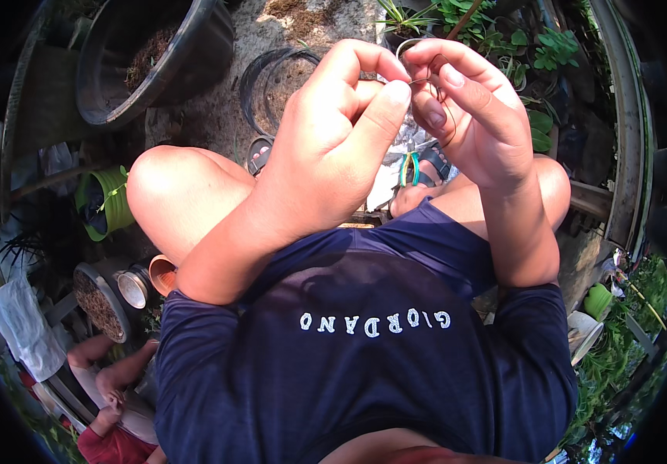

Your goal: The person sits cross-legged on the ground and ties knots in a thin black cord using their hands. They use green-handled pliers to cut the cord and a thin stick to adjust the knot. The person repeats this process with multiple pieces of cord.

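Observation:
Raised in front of me, my left hand (pixel 339 127) pinches a thin dark wire (pixel 452 119) between thumb and forefinger. My right hand (pixel 473 110) is close beside it, its bent fingers around the looped part of the same wire. A pale curved strip or ring (pixel 404 46) shows at the right fingertips; what it belongs to is hidden. Beyond my left hand, a coil of dark wire (pixel 252 87) lies on the ground. Pliers with green and yellow handles (pixel 409 169) rest by my sandalled foot, below the hands.
A large black pot (pixel 153 110) stands at upper left, above a lime-green pot (pixel 116 203). Smaller pots, one of terracotta (pixel 162 275), are at lower left, near another seated person (pixel 119 406). Potted plants (pixel 554 49) and a long rail (pixel 629 127) are on the right.

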Available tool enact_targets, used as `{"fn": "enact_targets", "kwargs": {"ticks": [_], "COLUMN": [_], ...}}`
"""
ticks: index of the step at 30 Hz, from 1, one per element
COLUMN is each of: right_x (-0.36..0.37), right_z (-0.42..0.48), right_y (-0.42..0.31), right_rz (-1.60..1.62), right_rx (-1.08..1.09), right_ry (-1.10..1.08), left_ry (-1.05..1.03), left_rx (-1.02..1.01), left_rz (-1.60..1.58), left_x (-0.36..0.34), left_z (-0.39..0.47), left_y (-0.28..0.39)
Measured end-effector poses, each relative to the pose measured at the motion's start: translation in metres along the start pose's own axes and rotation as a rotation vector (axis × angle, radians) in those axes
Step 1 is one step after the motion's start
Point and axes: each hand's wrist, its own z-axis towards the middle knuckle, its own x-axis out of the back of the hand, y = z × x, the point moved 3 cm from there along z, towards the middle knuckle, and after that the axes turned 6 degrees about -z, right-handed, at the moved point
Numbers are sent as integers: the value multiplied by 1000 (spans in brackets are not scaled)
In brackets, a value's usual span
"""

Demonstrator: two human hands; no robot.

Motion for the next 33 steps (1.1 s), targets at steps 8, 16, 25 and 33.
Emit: {"fn": "enact_targets", "kwargs": {"ticks": [8, 16, 25, 33], "right_x": [0, -12, -23, -29], "right_z": [-1, -9, -6, 7], "right_y": [3, 2, 7, 7], "right_rz": [38, 11, -406, -171], "right_rx": [-69, -230, 130, 90], "right_ry": [-135, -115, 164, -42], "left_ry": [-75, 5, 11, 166], "left_rx": [-139, -508, -475, -414], "left_rz": [361, 512, 600, 326], "left_x": [14, 26, 19, 25], "left_z": [4, 11, -1, 2], "left_y": [13, 10, 21, 16]}}
